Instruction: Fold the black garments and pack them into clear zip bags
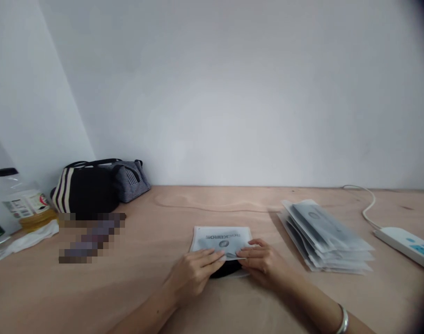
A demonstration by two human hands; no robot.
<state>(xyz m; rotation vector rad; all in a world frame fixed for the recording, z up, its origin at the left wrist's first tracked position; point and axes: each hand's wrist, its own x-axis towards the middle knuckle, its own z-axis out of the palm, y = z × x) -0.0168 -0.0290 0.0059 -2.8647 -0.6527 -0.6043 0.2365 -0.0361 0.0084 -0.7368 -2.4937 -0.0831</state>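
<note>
A frosted plastic bag (215, 234) lies flat on the table, its printed lettering upside down from where I sit. A black item (227, 269), perhaps fabric, shows below the bag's near edge; what it is I cannot make out. My left hand (198, 271) has its fingers closed on the near left part of the bag, thumb toward the black item. At the near right part, my right hand (262, 264) pinches the edge, with fingertips close to those of the left. The fingers hide parts of the bag's edge and of the black item.
To the right is a stack of filled frosted bags (319, 232), with a white power strip (407, 246) and its cord beyond. At the left stand a black bag (90, 190), a striped pouch (133, 181) and a bottle of yellow liquid (27, 204). A wall closes off the back.
</note>
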